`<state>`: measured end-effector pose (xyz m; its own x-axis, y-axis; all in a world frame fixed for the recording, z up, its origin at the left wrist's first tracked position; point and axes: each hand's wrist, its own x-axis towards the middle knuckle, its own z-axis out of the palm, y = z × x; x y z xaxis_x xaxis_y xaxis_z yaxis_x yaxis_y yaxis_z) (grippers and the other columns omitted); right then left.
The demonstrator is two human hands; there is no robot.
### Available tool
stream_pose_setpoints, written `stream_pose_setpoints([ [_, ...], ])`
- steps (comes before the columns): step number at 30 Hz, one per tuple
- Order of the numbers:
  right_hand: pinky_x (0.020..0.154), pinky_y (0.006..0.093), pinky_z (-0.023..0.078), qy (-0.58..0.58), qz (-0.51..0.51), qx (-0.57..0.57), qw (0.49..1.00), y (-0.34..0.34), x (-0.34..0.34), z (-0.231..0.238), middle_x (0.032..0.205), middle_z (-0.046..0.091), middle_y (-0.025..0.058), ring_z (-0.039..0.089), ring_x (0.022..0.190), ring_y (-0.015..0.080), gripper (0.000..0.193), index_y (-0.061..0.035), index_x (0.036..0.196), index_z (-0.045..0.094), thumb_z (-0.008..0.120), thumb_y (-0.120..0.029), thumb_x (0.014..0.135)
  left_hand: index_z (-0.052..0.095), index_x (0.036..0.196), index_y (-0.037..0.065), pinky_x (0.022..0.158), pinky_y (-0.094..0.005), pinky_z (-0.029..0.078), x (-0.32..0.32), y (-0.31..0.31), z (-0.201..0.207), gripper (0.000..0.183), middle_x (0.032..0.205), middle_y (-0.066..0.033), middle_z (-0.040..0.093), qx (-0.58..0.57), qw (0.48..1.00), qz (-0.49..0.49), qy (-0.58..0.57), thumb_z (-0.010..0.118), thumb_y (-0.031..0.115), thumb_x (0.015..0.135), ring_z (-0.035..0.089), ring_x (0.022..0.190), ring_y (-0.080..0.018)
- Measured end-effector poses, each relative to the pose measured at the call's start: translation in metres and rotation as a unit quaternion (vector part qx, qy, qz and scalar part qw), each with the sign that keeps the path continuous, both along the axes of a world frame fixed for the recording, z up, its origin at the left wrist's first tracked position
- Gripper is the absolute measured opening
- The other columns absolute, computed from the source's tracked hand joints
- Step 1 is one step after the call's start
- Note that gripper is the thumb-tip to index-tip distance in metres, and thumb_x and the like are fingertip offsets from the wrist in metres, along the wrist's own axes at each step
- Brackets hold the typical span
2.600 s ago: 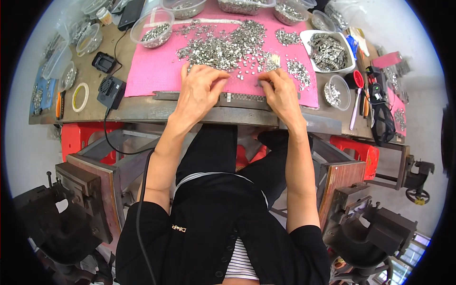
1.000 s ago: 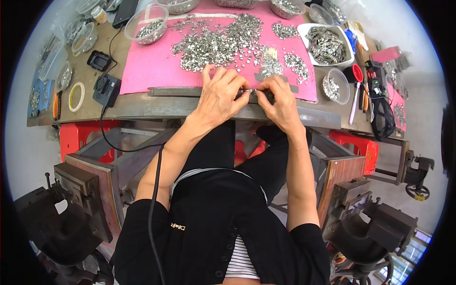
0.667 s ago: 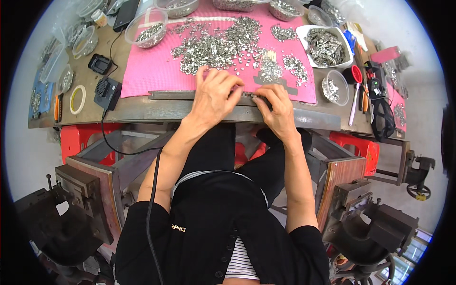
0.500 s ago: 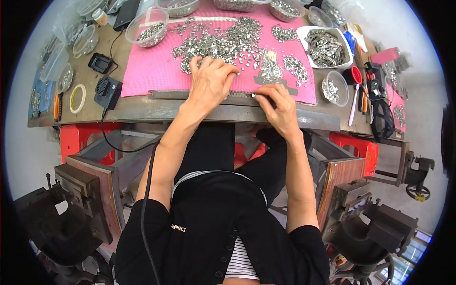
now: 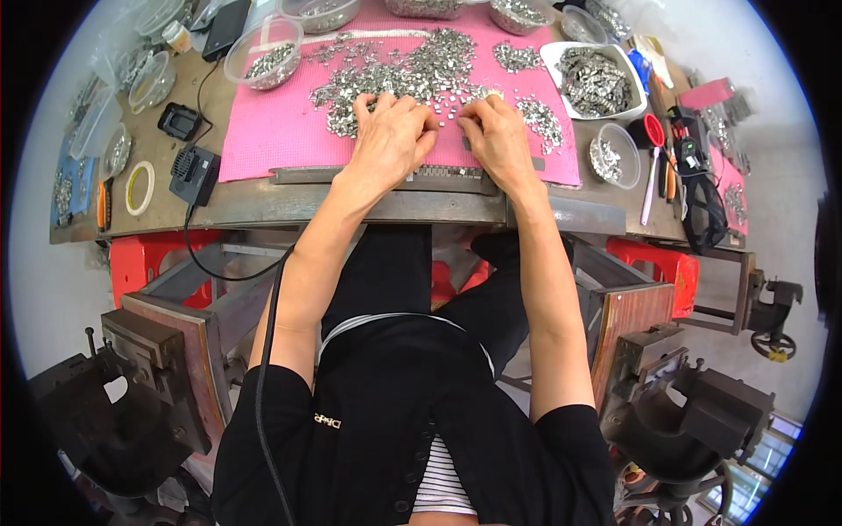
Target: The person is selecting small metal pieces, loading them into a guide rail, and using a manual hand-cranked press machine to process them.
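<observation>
A spread pile of small silvery metal pieces (image 5: pixel 438 54) lies on a pink textured mat (image 5: pixel 263 131). My left hand (image 5: pixel 390 138) is at the pile's near edge, its fingers curled down; whatever lies under the fingertips is hidden. Farther right, my right hand (image 5: pixel 500 145) reaches over the mat, thumb and forefinger bent close together beside a few loose pieces. Whether a piece is between them is too small to tell. Along the mat's near edge runs a narrow metal bar (image 5: pixel 307 174), with a row of small pieces set along it between my wrists.
Clear tubs of metal pieces, such as a round one (image 5: pixel 265 66), stand along the back. At right are a white tray (image 5: pixel 561 103), a small tub (image 5: pixel 614 158) and a red cup (image 5: pixel 647 131). A tape roll (image 5: pixel 140 188) and black charger (image 5: pixel 193 174) lie at left.
My right hand has moved from the bar's right part forward onto the mat, beside the pile. My left hand stays over the pile's near edge, with hardly any shift.
</observation>
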<state>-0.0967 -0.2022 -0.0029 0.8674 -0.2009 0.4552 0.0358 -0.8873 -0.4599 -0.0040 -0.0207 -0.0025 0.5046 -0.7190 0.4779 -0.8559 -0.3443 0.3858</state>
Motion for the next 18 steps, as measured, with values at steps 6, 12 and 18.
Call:
stream_pose_setpoints([
  [6,0.081,0.0419,0.041,-0.013,-0.005,-0.025,1.000,0.004,-0.013,0.011,0.086,0.062,0.0098,0.062,0.087,0.0294,0.007,-0.0049,0.091,0.067,0.070,-0.011,0.089,0.072,0.094,0.012,0.102,-0.0488,0.032,-0.011,0.005,0.003,0.009,0.086,-0.0013,0.063,-0.058,0.998,0.011,-0.024,0.074,0.018,0.088,0.059,0.091,-0.0221],
  [12,0.079,0.0404,0.042,0.000,0.017,0.086,0.996,0.021,-0.064,0.013,0.087,0.063,0.0098,0.061,0.084,0.0289,0.005,-0.0035,0.092,0.066,0.069,-0.008,0.089,0.071,0.093,0.011,0.102,-0.0434,0.033,-0.048,0.016,0.006,0.008,0.088,-0.0010,0.063,-0.085,0.995,-0.044,0.034,0.075,0.015,0.086,0.059,0.089,-0.0202],
  [18,0.078,0.0396,0.043,-0.052,0.006,0.062,0.997,0.029,-0.071,0.004,0.089,0.064,0.0083,0.060,0.085,0.0282,0.007,-0.0033,0.091,0.067,0.072,-0.005,0.087,0.070,0.093,0.011,0.102,-0.0447,0.035,-0.056,0.010,-0.001,0.009,0.088,-0.0017,0.062,-0.091,0.995,-0.033,0.010,0.075,0.013,0.085,0.060,0.089,-0.0213],
])
